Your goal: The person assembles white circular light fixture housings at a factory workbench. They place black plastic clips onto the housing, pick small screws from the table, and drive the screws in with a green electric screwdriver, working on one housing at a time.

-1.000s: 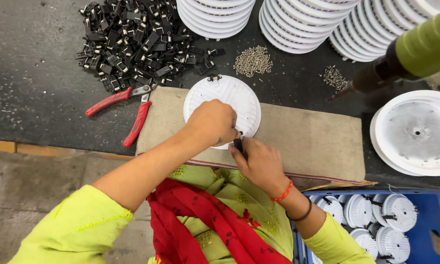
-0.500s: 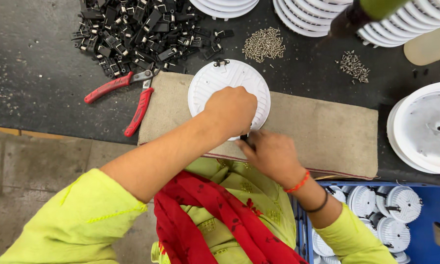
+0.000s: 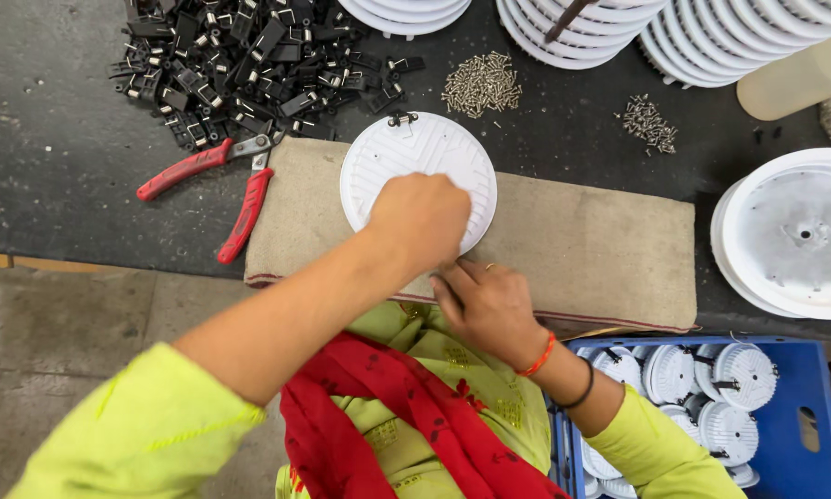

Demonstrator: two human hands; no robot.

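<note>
Head view: the left hand [image 3: 420, 217] presses flat, fingers closed, on the white disc [image 3: 406, 157] lying on the beige mat [image 3: 600, 249]. The right hand [image 3: 485, 305], just beside, is curled; its contents cannot be told. Risk: uneven pressure may shift the disc toward the screws [image 3: 480, 85] beyond.

Lime-yellow sleeves [image 3: 147, 434], red scarf [image 3: 406, 416], orange and black wristbands [image 3: 563, 374].

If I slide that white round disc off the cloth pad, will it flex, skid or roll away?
The white disc looks like thin ribbed moulded plastic, so probably light and fairly stiff. It lies flat under the left hand, so rolling seems unlikely. The coarse cloth pad should grip it; on the dark bench it may skid more. The small black clip at its rim might snag.
</note>
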